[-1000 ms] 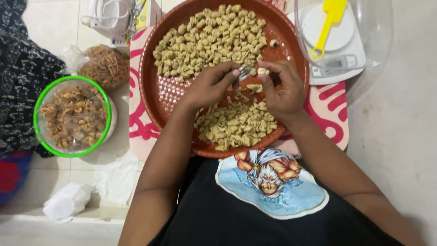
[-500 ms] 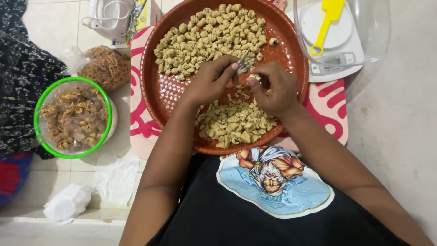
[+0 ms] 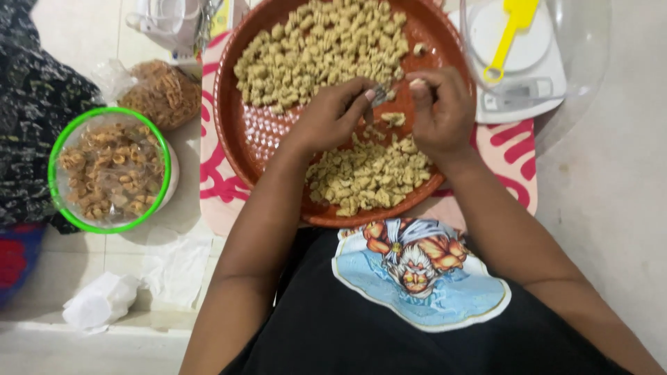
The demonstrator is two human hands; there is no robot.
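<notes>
A round reddish-brown tray (image 3: 240,149) holds two heaps of small pale dough pieces, a far heap (image 3: 319,48) and a near heap (image 3: 368,177). My left hand (image 3: 333,114) is over the tray's middle, fingers closed on a small metal fork (image 3: 379,95). My right hand (image 3: 441,111) is right beside it, fingertips pinching one dough piece (image 3: 417,84) against the fork's tip. A loose piece (image 3: 394,119) lies just below the fork.
A pink-and-white mat (image 3: 511,160) lies under the tray. At right are a white kitchen scale (image 3: 521,83), a yellow spatula (image 3: 511,31) and a clear bowl (image 3: 590,62). At left are a green-rimmed bowl of browned pieces (image 3: 111,170), a plastic bag of them (image 3: 163,90) and crumpled tissue (image 3: 101,302).
Both hands stay together over the tray's middle. My right hand has risen a little toward the far heap, still working a piece at the fork.
</notes>
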